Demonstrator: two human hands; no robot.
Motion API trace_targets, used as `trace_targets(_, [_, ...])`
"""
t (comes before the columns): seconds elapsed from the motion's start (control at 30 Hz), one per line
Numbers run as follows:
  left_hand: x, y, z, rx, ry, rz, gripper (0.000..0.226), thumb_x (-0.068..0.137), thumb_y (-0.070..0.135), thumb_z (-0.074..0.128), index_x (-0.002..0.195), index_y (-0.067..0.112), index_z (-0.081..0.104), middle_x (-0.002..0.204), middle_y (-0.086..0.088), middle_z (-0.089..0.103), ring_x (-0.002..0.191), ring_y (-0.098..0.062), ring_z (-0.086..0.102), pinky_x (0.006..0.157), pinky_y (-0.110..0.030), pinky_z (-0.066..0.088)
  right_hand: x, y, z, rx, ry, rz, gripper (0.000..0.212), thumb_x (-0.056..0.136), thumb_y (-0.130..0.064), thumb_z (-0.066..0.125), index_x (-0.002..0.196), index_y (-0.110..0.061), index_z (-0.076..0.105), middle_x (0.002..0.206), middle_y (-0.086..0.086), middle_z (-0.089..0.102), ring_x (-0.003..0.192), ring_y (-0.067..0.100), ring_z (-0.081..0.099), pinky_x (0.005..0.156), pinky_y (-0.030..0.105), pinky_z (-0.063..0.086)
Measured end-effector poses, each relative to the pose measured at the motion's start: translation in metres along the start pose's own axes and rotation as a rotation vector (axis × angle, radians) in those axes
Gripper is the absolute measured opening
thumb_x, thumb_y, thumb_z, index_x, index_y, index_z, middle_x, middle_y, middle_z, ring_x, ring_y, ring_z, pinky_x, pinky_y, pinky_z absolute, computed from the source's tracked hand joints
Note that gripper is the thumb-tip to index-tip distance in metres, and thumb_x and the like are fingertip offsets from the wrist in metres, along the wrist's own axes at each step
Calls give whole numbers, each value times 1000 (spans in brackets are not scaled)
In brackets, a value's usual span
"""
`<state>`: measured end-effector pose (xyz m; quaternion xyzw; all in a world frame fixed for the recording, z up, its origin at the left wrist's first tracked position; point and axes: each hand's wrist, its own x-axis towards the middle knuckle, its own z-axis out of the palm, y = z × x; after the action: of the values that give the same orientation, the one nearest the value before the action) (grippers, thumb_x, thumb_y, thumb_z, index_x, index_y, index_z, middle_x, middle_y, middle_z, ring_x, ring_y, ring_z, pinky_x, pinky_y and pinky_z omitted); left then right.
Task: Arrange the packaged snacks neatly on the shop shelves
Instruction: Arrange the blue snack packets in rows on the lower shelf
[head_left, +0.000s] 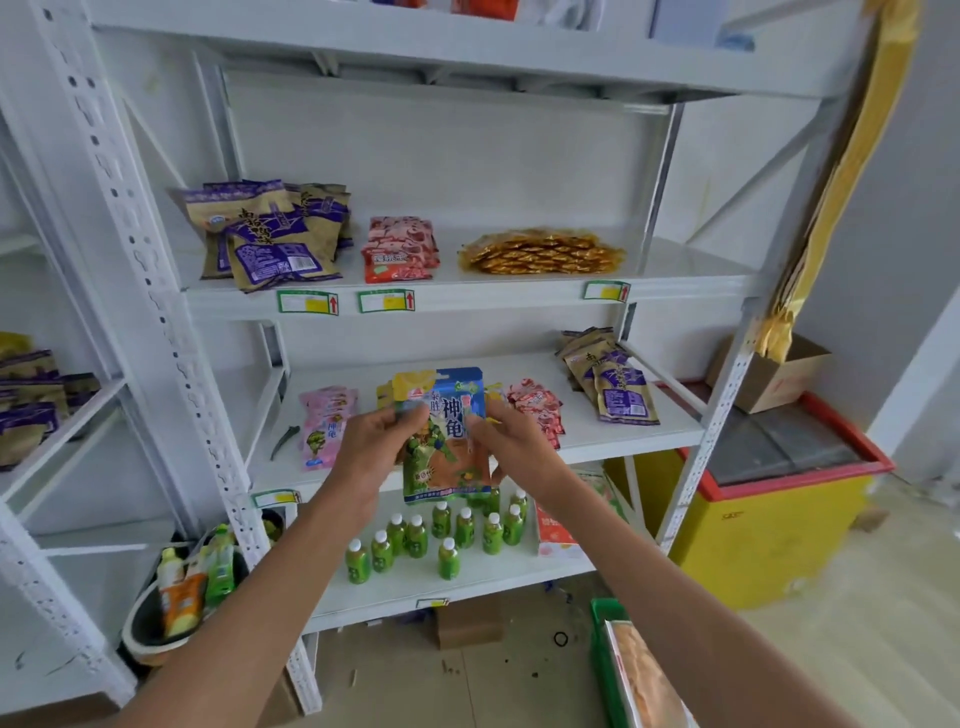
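Both hands meet at the centre of the frame, in front of the middle shelf (649, 434). The left hand (371, 449) pinches the left edge of a blue snack packet (451, 441) and the right hand (511, 441) pinches its right edge, fingers curled on the film, so the packet hangs upright between them with its lower end dropping past the shelf's front lip. More packets sit fanned behind its top (a yellow corner shows, how many I cannot tell).

On that shelf, free board lies left of the hands up to the pink packets (327, 426), and again right of them between the red packets (537, 410) and the brown-and-purple bags (613, 387) near the right upright. A dark clip (284, 440) lies left of the pink ones.

Below centre, green bottles (441, 535) stand in loose rows on the lower shelf, directly under the held packet.

In the upper half, the upper shelf (691, 265) carries brown-and-purple bags at left, a red stack (400, 249) in the middle and gold packets (543, 252) beside it, with bare board to the right.

At lower right stands a green crate (605, 654); at right, a yellow and red chest freezer (779, 519).
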<state>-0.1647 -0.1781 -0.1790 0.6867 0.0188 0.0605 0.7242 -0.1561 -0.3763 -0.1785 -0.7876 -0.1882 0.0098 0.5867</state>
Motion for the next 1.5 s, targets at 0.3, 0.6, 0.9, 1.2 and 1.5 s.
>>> trace_targets(0.3, [8, -5, 5, 49, 104, 43, 9, 92, 36, 78, 93, 28, 79, 98, 3, 80, 97, -12, 72, 83, -26, 55, -2, 20, 16, -82, 2, 22, 14, 107, -19, 58, 96, -20, 66, 72, -10, 67, 54, 1, 59, 48, 21, 53])
trace_targets(0.6, [-8, -36, -15, 390, 272, 386, 19, 95, 31, 73, 106, 18, 64, 99, 6, 68, 88, -6, 65, 73, -15, 48, 9, 41, 26, -118, 95, 78, 16, 108, -24, 58, 113, -12, 68, 81, -3, 70, 53, 0, 57, 52, 26, 52])
trace_targets(0.9, [-1, -51, -10, 148, 76, -36, 24, 111, 31, 48, 129, 29, 64, 121, 3, 72, 108, -7, 69, 100, -36, 55, -7, 64, 53, -421, -15, -165, 53, 112, -34, 40, 163, -35, 27, 117, -4, 51, 82, 13, 64, 74, 38, 56])
trace_targets(1.2, [1, -68, -19, -47, 42, -179, 27, 111, 24, 48, 129, 27, 68, 110, 4, 80, 103, -14, 76, 97, -42, 57, -3, 79, 44, -162, 85, 25, 12, 105, -24, 61, 98, -15, 64, 71, -11, 53, 57, 1, 45, 59, 20, 37])
trace_targets(1.5, [11, -74, 3, -8, 64, -164, 23, 110, 25, 51, 128, 26, 65, 119, 1, 76, 106, -13, 73, 91, -32, 55, 3, 99, 36, -91, 190, 38, 11, 101, -23, 67, 90, -20, 66, 81, -7, 69, 74, 9, 62, 69, 23, 47])
